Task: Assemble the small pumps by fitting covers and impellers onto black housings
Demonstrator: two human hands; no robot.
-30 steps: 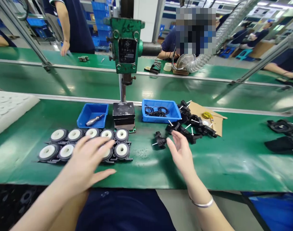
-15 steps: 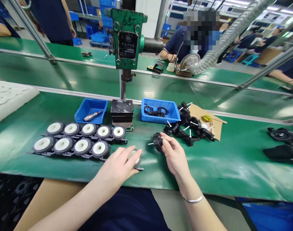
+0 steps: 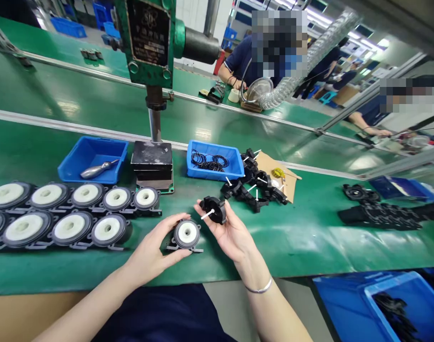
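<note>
Yellow coil [image 3: 278, 173] on cardboard [image 3: 290, 186]; beyond — a silvery duct [image 3: 312, 58]

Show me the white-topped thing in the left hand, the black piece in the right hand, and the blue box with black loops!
White-topped thing [image 3: 191, 234]: head view, on its white disc.
Black piece [image 3: 219, 212]: head view, on its black body.
Blue box [image 3: 210, 175]: head view, on its front wall.

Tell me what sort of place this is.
Most likely a factory assembly line: a green press-like machine stands at the bench, black parts with white discs lie in rows, and a co-worker is at another bench.
</note>
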